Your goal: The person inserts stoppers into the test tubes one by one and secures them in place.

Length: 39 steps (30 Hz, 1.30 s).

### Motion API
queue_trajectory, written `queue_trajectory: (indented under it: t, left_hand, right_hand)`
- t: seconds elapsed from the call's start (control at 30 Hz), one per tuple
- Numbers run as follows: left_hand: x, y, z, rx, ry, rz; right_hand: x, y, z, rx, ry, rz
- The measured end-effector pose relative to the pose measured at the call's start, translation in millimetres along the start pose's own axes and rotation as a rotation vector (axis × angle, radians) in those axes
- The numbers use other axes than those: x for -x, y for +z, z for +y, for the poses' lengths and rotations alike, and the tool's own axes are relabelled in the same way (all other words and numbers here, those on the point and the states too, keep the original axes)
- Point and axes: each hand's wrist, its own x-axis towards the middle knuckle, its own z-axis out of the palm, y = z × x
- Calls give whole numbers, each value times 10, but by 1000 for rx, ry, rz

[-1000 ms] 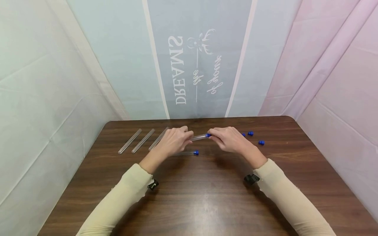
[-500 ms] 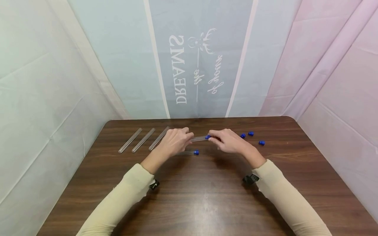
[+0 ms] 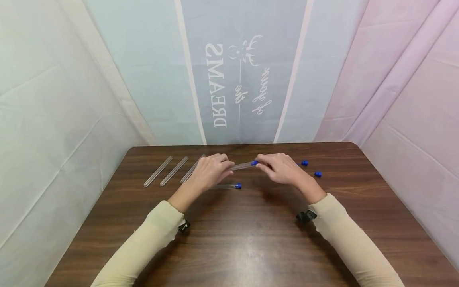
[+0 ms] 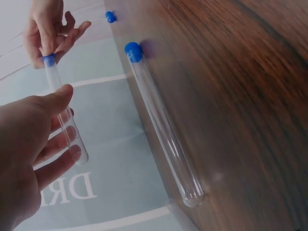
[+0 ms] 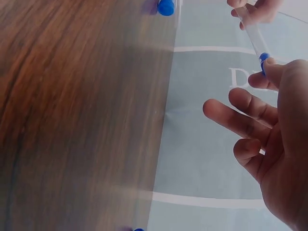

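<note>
Above the table, my left hand [image 3: 209,171] grips a clear test tube [image 4: 55,82] along its lower part, thumb on one side and fingers on the other. My right hand [image 3: 279,169] pinches the blue cap [image 5: 263,57] at the tube's other end between thumb and index finger. In the right wrist view its remaining fingers are spread away from the tube. The cap sits at the tube's mouth; how deep it goes I cannot tell. A second test tube [image 4: 166,130] with a blue cap [image 3: 238,186] lies on the table, partly behind my left hand in the head view.
Two uncapped test tubes [image 3: 157,171] lie slanted at the left, and a third [image 3: 190,172] is partly covered by my left hand. Loose blue caps [image 3: 317,174] lie right of my right hand. A printed cloth [image 3: 240,79] hangs behind the table [image 3: 244,239].
Both hands keep hold of the tube and cap. Since half a second ago, the capped end and right hand have shifted slightly up and right; a loose cap is now mostly hidden by that hand.
</note>
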Motion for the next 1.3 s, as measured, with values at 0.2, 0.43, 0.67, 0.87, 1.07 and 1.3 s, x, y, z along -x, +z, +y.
queue_trajectory:
  t: [0.2,0.43,0.67,0.87,1.07,1.3]
  left_hand:
    - [55,0,-33,-30,-11,7]
    - [60,7,-43,10,-18,-19]
    - [66,3,-74,44,-48,-49]
    - [83,-20,-113,58,-70,-69]
    - [109,-36,-165,64,-85,-86]
    - [179,-63,-248,70,-126,-99]
  right_hand:
    - [51,3,42,34,9,15]
    - [71,27,89,32,-17,53]
    - [109,1,127,9,-19,67]
    - [132,-49,212,28,-44,93]
    - [185,-150,337,60,-44,139]
    - [249,-261,465,93,-21,159]
